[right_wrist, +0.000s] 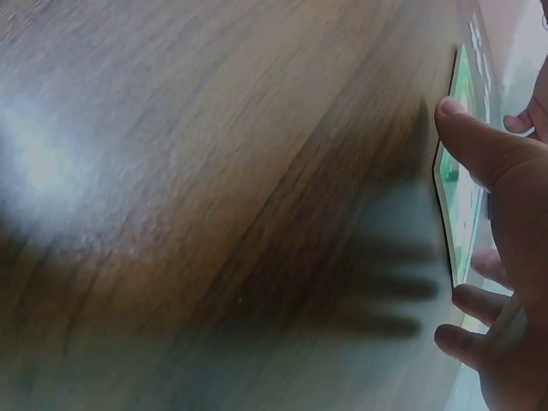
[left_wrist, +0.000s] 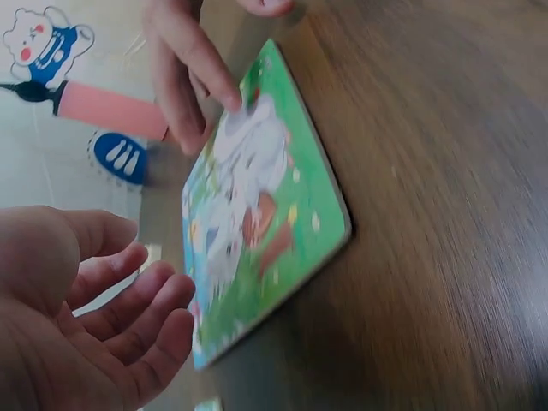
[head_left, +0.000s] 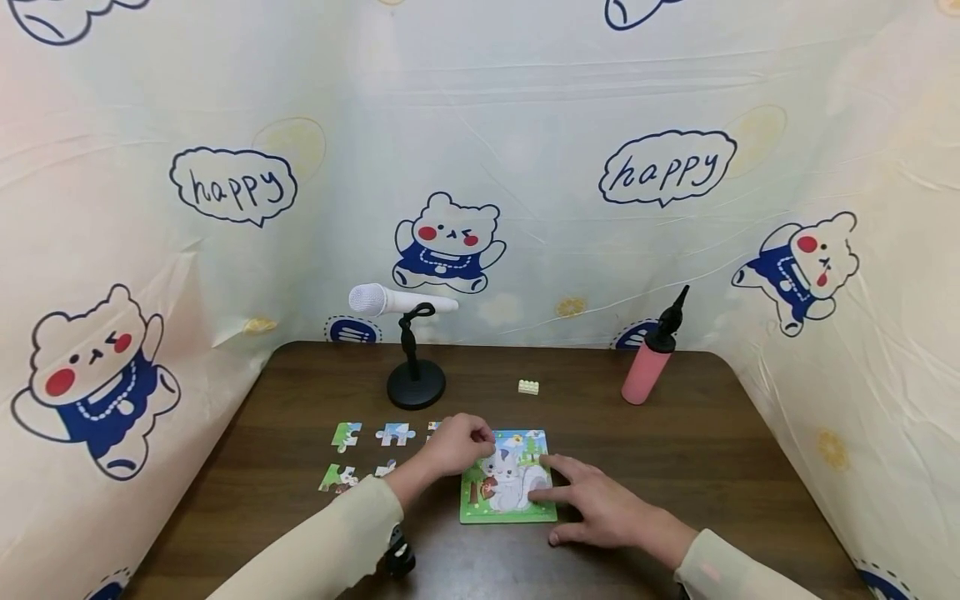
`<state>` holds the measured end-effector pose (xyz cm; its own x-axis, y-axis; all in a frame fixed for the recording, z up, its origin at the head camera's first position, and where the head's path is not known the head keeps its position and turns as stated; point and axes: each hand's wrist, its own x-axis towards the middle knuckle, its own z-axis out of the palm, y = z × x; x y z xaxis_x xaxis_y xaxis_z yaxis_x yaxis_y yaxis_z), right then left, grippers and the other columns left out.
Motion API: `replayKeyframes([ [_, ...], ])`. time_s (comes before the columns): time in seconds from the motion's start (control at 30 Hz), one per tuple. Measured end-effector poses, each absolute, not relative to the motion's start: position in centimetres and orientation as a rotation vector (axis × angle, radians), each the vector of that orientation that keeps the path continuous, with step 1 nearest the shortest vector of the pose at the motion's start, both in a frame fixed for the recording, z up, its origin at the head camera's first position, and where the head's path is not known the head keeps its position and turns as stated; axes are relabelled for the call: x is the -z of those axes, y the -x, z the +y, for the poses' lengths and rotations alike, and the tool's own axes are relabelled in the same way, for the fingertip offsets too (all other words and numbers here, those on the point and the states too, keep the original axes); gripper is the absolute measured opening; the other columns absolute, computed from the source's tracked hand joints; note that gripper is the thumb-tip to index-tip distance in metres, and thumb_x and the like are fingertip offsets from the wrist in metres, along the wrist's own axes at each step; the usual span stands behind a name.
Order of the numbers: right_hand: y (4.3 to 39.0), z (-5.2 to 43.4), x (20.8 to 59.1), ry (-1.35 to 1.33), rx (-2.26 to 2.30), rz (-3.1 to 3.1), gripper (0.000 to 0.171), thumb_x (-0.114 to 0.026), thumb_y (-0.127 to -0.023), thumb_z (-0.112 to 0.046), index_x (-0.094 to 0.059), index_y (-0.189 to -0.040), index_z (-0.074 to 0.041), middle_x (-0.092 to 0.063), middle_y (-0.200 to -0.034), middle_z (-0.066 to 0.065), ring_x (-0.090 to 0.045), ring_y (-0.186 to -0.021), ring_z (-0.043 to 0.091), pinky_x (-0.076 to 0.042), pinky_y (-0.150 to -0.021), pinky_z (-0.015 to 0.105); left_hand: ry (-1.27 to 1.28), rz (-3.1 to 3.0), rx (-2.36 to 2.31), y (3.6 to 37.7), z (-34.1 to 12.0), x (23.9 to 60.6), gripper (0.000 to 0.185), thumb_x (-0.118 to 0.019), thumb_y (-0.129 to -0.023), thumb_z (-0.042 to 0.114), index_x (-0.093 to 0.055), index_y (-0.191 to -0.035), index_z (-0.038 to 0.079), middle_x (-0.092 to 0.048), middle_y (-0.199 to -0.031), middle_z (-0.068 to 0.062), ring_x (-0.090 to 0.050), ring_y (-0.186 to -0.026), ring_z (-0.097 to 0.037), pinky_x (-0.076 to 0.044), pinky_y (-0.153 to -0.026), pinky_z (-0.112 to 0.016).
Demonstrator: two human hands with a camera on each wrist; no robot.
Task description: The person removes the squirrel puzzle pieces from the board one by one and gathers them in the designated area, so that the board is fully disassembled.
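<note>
A square puzzle board (head_left: 510,487) with a white squirrel picture on green lies in front of me. My left hand (head_left: 455,446) hovers over its upper left corner. In the left wrist view the left fingers (left_wrist: 137,317) are loosely curled, with a gap to the thumb and nothing between them. My right hand (head_left: 603,507) is spread at the board's right side, with two fingertips over the picture's edge and the thumb lower down, off the board. Loose jigsaw pieces (head_left: 395,433) lie left of the board, some partly hidden by the left arm.
A white microphone (head_left: 405,301) rests on a black stand (head_left: 416,384) at the back. A pale toy brick (head_left: 528,387) sits behind the board, and a pink hand pump (head_left: 647,373) stands at the back right. A patterned curtain (head_left: 555,183) surrounds the brown table (head_left: 690,450).
</note>
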<state>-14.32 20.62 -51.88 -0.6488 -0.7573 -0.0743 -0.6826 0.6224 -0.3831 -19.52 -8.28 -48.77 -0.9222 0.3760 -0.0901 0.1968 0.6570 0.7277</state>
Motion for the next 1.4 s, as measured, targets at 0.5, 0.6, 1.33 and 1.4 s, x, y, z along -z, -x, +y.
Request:
replayKeyframes([
  [0.5,14.3,21.0,52.2,1.226,0.462,2.616,0.058,-0.073,-0.09,-0.056,-0.058,-0.144,-0.04,-0.037,-0.162,0.019,-0.038,-0.147,0.04,-0.04,-0.11,0.063,-0.529,2.538,-1.112,19.3,-4.1,49.9,0.015,-0.073,-0.09,0.012,-0.076,-0.103,0.005,-0.071,-0.09,0.001,-0.062,-0.082,-0.011,-0.053,-0.074,-0.033],
  [0.6,14.4,21.0,51.9,1.22,0.457,2.609,0.058,-0.073,-0.09,-0.056,-0.059,-0.144,-0.04,-0.037,-0.162,0.02,-0.038,-0.147,0.04,-0.04,-0.11,0.062,-0.549,2.551,-1.111,19.3,-3.8,50.0,0.013,-0.075,-0.087,0.011,-0.076,-0.1,0.007,-0.072,-0.089,0.001,-0.063,-0.082,-0.011,-0.053,-0.075,-0.034],
  [1.33,14.3,20.9,52.0,1.223,0.461,2.621,0.058,-0.074,-0.089,-0.054,-0.06,-0.143,-0.038,-0.034,-0.162,0.024,-0.037,-0.148,0.042,-0.039,-0.111,0.062,-0.489,2.499,-1.128,19.4,-2.7,50.0,0.021,-0.074,-0.088,0.005,-0.076,-0.109,-0.001,-0.073,-0.095,-0.004,-0.063,-0.084,-0.014,-0.055,-0.076,-0.035],
  [1.4,14.3,20.9,52.0,1.213,0.459,2.616,0.058,-0.074,-0.089,-0.054,-0.06,-0.143,-0.038,-0.034,-0.163,0.023,-0.036,-0.148,0.042,-0.038,-0.111,0.062,-0.51,2.509,-1.098,19.4,-2.6,50.0,0.018,-0.074,-0.088,0.003,-0.078,-0.106,0.001,-0.073,-0.095,-0.003,-0.062,-0.084,-0.012,-0.054,-0.075,-0.033],
])
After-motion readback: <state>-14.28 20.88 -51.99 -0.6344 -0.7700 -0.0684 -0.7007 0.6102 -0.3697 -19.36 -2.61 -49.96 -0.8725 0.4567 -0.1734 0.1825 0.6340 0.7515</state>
